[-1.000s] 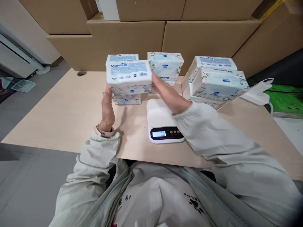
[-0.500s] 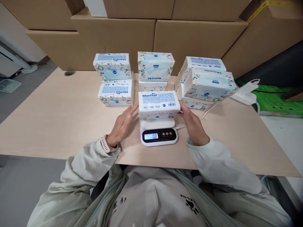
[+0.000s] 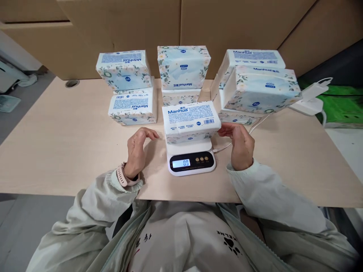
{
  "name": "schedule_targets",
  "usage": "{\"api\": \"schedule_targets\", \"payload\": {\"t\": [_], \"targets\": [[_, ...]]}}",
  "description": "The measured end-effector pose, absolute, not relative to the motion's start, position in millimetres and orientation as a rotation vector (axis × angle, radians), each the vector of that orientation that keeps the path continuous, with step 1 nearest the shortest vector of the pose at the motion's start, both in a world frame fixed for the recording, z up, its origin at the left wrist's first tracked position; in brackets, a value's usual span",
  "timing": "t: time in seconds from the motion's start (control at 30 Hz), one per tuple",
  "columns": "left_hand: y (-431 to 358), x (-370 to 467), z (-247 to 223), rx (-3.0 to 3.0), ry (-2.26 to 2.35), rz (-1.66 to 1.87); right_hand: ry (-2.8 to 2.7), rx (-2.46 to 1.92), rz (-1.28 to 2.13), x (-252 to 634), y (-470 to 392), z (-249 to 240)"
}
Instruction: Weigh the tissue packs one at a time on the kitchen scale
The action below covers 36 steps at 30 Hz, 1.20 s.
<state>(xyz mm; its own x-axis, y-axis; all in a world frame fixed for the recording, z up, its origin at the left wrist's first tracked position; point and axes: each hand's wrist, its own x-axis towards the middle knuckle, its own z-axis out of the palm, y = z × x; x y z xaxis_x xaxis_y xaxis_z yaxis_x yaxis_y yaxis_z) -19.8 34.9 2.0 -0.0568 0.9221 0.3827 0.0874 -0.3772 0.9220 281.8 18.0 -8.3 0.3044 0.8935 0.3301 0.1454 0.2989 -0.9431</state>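
Note:
A white and pale blue pack of tissues (image 3: 191, 118), printed "Manhua", rests on the platform of a white digital scale (image 3: 191, 163). The scale's lit display reads 0.0. To the left of the pack, my left hand (image 3: 138, 151) stands apart from it, holding nothing, its fingers loosely bent toward the scale. My right hand (image 3: 240, 145) is at the pack's right end, open, with fingertips close to its lower corner; whether they touch it I cannot tell. A pink watch band (image 3: 124, 175) circles my left wrist.
Stacked tissue packs stand behind the scale at left (image 3: 124, 71), middle (image 3: 183, 68) and right (image 3: 262, 90). A white cable (image 3: 256, 124) runs from the scale toward a power strip (image 3: 307, 105). Cardboard boxes (image 3: 127, 34) line the table's back edge.
My left hand has drawn away from the pack and its fingers have bent. My right hand has loosened and shifted slightly off the pack's end. The head view has tilted down and closer.

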Motion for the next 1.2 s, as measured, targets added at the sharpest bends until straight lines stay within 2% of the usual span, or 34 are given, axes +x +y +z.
{"api": "schedule_targets", "payload": {"t": [0.63, 1.2], "targets": [[35.7, -18.8, 1.8, 1.405, 1.17, 1.502, -1.083, -1.217, 0.518, 275.8, 10.2, -7.3], [30.6, -19.2, 2.7, 1.429, 1.11, 1.465, -1.134, -1.201, 0.585, 276.8, 9.9, -8.7]]}}
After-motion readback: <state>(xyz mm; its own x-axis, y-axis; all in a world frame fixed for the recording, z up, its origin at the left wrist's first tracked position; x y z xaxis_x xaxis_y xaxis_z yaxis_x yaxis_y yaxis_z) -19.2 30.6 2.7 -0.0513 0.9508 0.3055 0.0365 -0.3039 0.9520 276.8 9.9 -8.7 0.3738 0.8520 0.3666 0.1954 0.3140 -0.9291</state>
